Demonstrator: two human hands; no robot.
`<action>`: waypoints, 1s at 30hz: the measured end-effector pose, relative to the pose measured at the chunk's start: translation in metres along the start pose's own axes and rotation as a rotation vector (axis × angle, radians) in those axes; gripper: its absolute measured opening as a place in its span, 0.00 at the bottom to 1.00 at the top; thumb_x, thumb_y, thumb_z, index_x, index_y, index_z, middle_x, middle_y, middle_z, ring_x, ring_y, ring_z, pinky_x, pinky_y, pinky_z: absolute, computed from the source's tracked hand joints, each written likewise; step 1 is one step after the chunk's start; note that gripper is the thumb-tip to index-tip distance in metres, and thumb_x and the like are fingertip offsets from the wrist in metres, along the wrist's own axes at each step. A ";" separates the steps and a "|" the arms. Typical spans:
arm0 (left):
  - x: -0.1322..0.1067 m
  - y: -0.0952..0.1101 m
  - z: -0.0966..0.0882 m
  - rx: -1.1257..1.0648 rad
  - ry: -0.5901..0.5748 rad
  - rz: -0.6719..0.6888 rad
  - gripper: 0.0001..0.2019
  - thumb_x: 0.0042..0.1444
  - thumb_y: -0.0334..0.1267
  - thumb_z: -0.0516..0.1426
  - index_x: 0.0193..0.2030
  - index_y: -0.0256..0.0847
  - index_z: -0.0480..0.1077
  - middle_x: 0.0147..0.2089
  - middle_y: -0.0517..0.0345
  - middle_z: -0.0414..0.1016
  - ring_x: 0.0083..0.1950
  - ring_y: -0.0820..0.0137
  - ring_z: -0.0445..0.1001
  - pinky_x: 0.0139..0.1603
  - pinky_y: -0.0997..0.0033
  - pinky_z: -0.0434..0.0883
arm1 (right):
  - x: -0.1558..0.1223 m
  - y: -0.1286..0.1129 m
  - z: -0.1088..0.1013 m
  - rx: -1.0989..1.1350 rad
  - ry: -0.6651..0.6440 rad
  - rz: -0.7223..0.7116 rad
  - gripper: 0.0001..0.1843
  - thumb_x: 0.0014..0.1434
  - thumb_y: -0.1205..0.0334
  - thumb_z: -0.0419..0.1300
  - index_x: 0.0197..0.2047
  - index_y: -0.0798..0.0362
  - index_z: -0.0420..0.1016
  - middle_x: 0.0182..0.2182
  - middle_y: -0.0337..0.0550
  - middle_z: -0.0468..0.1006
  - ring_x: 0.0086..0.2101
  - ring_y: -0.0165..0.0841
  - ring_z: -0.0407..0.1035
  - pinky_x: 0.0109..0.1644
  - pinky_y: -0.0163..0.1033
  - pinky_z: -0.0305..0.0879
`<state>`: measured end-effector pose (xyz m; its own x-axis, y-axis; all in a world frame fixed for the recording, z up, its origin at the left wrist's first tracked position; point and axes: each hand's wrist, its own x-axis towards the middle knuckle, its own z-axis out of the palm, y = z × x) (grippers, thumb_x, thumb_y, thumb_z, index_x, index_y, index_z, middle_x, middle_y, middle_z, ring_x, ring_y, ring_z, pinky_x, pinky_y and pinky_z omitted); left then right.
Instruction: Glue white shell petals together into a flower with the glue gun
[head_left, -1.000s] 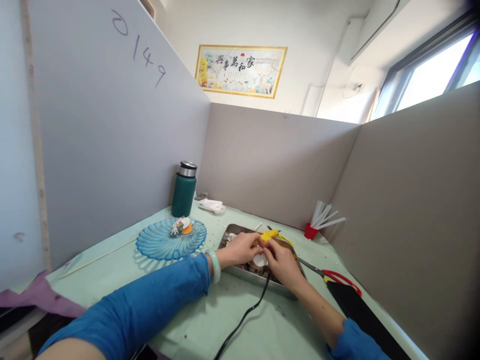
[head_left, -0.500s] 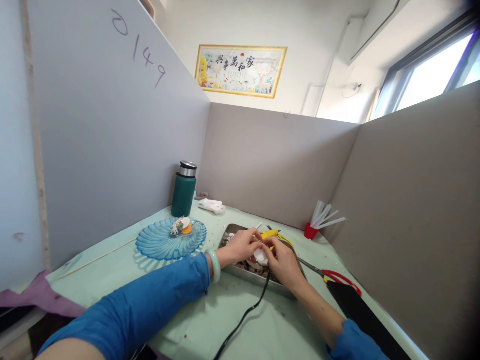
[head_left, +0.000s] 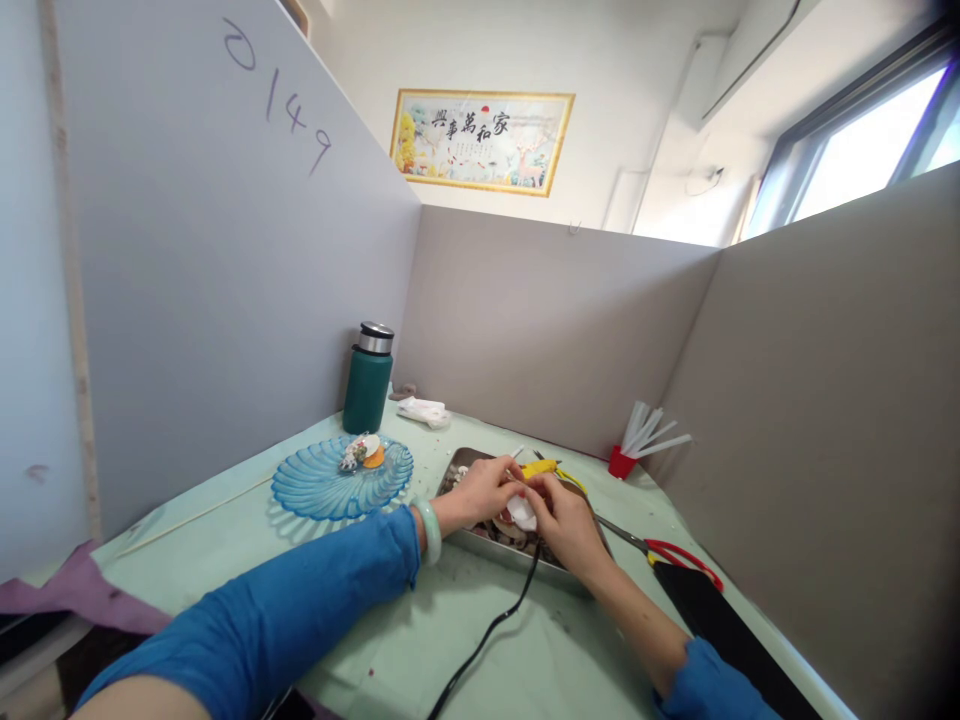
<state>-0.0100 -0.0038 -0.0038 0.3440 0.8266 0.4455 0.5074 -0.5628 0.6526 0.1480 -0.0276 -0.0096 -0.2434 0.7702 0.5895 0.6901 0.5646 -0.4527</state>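
Over a metal tray (head_left: 486, 543), both of my hands meet with fingertips pinched together. A white piece that looks like a shell (head_left: 523, 513) shows just below the fingers. My left hand (head_left: 486, 490), with a pale green bangle at the wrist, is closed at the shell's upper edge. From the other side my right hand (head_left: 564, 522) is closed on it, thumb and fingers bent; the exact contact is partly hidden. In the tray lie several shells and a yellow glue gun (head_left: 541, 467), whose body is mostly behind my hands. A black cord (head_left: 491, 630) runs over the tray's front edge.
To the left, a blue glass plate (head_left: 315, 490) holds a small cluster of shells. Behind it stand a green bottle (head_left: 367, 390) and a white packet (head_left: 424, 412). At right are red-handled scissors (head_left: 686, 562), a black flat object (head_left: 720, 630) and a red cup (head_left: 622, 462) of translucent sticks.
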 end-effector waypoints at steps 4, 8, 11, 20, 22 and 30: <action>0.000 0.000 -0.001 0.008 0.003 0.017 0.13 0.52 0.42 0.51 0.38 0.36 0.68 0.27 0.58 0.73 0.27 0.72 0.71 0.25 0.78 0.62 | 0.000 -0.001 -0.001 0.016 0.004 0.006 0.15 0.58 0.53 0.46 0.36 0.52 0.68 0.30 0.42 0.75 0.29 0.33 0.67 0.33 0.35 0.58; 0.001 0.000 0.000 -0.006 -0.008 0.018 0.13 0.52 0.42 0.51 0.38 0.37 0.68 0.29 0.57 0.74 0.29 0.72 0.71 0.27 0.78 0.63 | 0.001 0.000 -0.001 0.019 0.004 0.007 0.16 0.59 0.52 0.45 0.35 0.52 0.68 0.29 0.42 0.75 0.29 0.33 0.67 0.31 0.34 0.58; 0.000 0.001 0.000 -0.013 -0.020 0.002 0.13 0.52 0.43 0.51 0.38 0.37 0.68 0.31 0.56 0.75 0.32 0.71 0.72 0.28 0.77 0.63 | 0.001 0.001 -0.001 0.031 0.002 0.010 0.16 0.58 0.52 0.45 0.34 0.52 0.68 0.28 0.42 0.75 0.28 0.33 0.67 0.31 0.34 0.58; 0.001 0.000 0.000 0.047 0.004 0.056 0.13 0.52 0.43 0.51 0.38 0.38 0.70 0.34 0.56 0.74 0.34 0.70 0.71 0.31 0.77 0.63 | 0.003 0.007 0.001 0.074 0.004 0.047 0.15 0.58 0.52 0.46 0.32 0.52 0.68 0.25 0.40 0.74 0.26 0.32 0.67 0.28 0.33 0.57; 0.001 0.000 0.000 0.076 0.008 0.062 0.13 0.52 0.43 0.51 0.38 0.38 0.70 0.33 0.56 0.74 0.34 0.71 0.70 0.31 0.77 0.63 | 0.003 0.008 0.001 0.074 0.002 0.048 0.15 0.57 0.52 0.47 0.31 0.52 0.68 0.25 0.40 0.74 0.26 0.32 0.67 0.28 0.33 0.57; 0.001 0.000 0.001 0.066 0.003 0.085 0.12 0.52 0.42 0.51 0.38 0.38 0.70 0.29 0.59 0.72 0.29 0.73 0.69 0.27 0.79 0.60 | 0.003 0.008 0.001 0.078 0.005 0.062 0.14 0.57 0.53 0.47 0.31 0.52 0.68 0.22 0.39 0.72 0.24 0.31 0.66 0.27 0.33 0.57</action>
<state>-0.0095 -0.0029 -0.0040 0.3857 0.7758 0.4993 0.5276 -0.6294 0.5705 0.1521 -0.0205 -0.0125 -0.1981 0.8030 0.5621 0.6485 0.5374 -0.5391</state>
